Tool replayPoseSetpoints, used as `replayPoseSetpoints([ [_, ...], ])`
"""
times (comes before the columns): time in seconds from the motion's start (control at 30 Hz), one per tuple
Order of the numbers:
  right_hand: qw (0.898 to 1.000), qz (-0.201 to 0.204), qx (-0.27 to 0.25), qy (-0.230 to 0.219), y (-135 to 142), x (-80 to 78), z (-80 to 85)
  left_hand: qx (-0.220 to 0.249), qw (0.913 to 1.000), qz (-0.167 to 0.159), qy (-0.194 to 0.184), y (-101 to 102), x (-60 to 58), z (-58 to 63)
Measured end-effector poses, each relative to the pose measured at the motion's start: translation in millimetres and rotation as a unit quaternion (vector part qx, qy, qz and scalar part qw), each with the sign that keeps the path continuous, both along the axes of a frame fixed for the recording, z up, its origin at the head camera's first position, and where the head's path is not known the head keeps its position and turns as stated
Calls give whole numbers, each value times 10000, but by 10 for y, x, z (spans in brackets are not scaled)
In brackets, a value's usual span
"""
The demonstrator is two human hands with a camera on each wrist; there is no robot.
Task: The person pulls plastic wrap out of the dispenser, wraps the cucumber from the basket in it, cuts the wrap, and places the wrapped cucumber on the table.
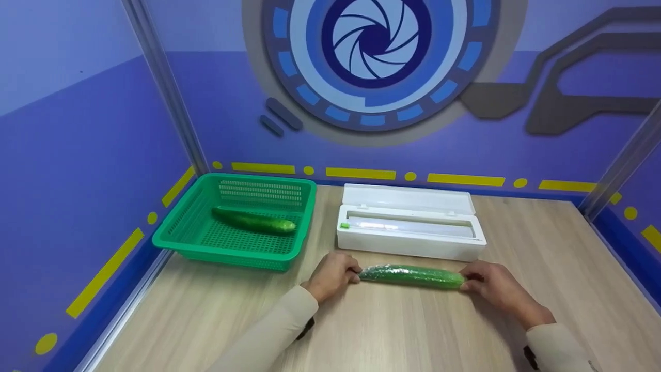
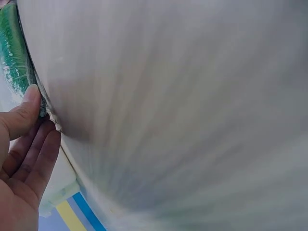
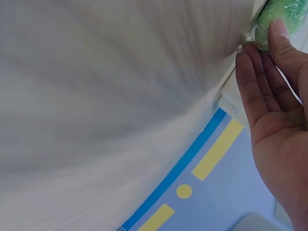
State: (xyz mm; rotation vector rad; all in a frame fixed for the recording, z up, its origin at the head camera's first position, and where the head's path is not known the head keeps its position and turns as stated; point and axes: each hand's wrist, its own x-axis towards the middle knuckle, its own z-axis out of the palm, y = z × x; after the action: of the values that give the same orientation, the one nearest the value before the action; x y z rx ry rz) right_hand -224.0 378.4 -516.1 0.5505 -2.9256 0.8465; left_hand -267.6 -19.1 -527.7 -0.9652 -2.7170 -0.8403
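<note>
A cucumber (image 1: 413, 276) in clear plastic wrap lies crosswise on the wooden table, in front of a white box. My left hand (image 1: 334, 276) pinches its darker left end between thumb and fingers. At the paler right end, my right hand (image 1: 498, 289) pinches the wrapped tip. In the left wrist view the thumb presses on the shiny wrapped end of the cucumber (image 2: 17, 57), with the fingers beneath. The right wrist view shows the thumb on the other end of the cucumber (image 3: 284, 19), where some loose film sticks out at the tip.
Behind the cucumber stands the white cling film box (image 1: 408, 248), its lid raised, with a film roll (image 1: 413, 227) and a small green piece inside. To the left, a green plastic basket (image 1: 232, 257) holds another cucumber (image 1: 253, 221). Blue-purple panels (image 1: 217, 113) border the table (image 1: 403, 330).
</note>
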Motion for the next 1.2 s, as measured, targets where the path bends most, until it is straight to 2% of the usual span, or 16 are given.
replayPoseSetpoints([
  [0.27, 9997, -140, 16, -183, 86, 35, -18, 36, 9997, -71, -232, 85, -6, -5],
  [0.5, 9999, -138, -18, -3, 112, 64, -43, 42, 9998, -88, -152, 104, -6, -21],
  [0.63, 9996, -255, -27, -130, 181, 81, -39, 38, 9998, -67, -206, 172, -4, -15],
  [0.73, 9991, -368, -18, -214, 283, 105, -23, 40, 9995, -99, -293, 277, 6, -12],
  [1.03, 9983, -578, 90, 66, 684, 155, -14, -39, 9991, -331, -276, 692, 19, 21],
  [1.2, 9966, -819, 69, -5, 861, 201, -32, -87, 9987, -340, -368, 911, 15, 27],
])
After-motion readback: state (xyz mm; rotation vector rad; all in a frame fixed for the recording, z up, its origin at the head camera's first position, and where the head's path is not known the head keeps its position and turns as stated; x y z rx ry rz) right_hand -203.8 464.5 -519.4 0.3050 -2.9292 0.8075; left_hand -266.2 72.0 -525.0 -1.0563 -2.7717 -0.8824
